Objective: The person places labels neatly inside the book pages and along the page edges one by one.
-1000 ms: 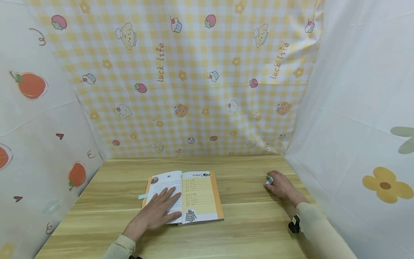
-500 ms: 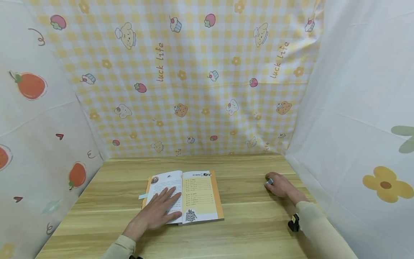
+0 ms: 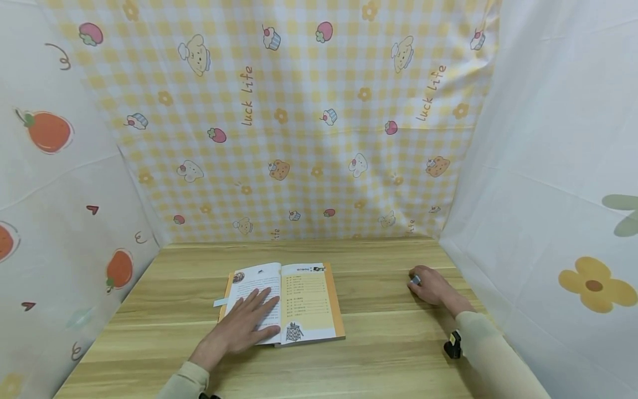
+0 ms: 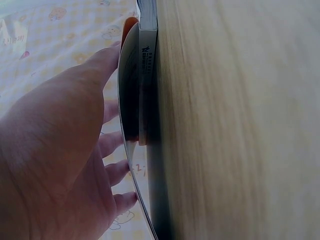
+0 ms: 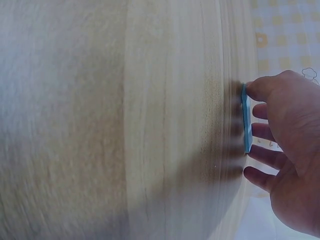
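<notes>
An open book (image 3: 308,302) lies on the wooden table, its right page yellow with an orange edge strip. My left hand (image 3: 247,322) rests with spread, nearly straight fingers on the left page. Past the book's left edge sticks out a pale blue tab (image 3: 220,302). Far to the right, my right hand (image 3: 430,285) holds a small flat light-blue strip (image 5: 246,120) between thumb and fingers, low over the table. The left wrist view shows the left hand (image 4: 65,145) against a page that bows away from the book's spine (image 4: 147,55).
The wooden table (image 3: 379,354) runs back to a yellow checked cloth (image 3: 299,194). White printed cloths hang along the left (image 3: 60,183) and right (image 3: 538,138) sides. A small black device (image 3: 453,344) sits at the right wrist.
The right hand has lowered slightly, and the light-blue strip in it has tilted so that less of it shows. My left hand and the book have stayed put.
</notes>
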### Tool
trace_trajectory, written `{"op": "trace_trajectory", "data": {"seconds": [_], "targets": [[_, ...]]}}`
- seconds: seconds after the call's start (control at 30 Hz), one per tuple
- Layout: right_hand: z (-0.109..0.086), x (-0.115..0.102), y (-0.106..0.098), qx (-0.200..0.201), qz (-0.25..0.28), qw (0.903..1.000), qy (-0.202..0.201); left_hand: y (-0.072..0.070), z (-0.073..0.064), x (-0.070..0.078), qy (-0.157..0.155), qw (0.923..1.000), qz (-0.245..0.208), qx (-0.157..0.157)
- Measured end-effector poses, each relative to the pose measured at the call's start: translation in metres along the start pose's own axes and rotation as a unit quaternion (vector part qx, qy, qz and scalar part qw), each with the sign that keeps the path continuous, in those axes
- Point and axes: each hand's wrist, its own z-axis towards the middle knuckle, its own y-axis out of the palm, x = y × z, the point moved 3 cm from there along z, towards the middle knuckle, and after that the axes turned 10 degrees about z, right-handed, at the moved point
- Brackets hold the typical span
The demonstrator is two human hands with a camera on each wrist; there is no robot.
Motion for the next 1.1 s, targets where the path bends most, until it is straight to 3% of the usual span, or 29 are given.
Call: {"op": "trace_trajectory", "data": {"seconds": [0.37, 0.77, 1.1], "targets": [[0.0, 0.0, 0.0, 0.025, -0.012, 0.9996, -0.012, 0.001, 0.0, -0.001, 0.003, 1.0, -0.002, 0.002], [-0.003, 0.002, -0.002, 0.034, -0.012, 0.9993, 0.012, 0.0, 0.0, 0.0, 0.002, 1.0, -0.003, 0.004], [-0.002, 0.017, 0.001, 0.078, -0.018, 0.995, -0.06, 0.001, -0.001, 0.0, 0.0, 1.0, -0.004, 0.0]]}}
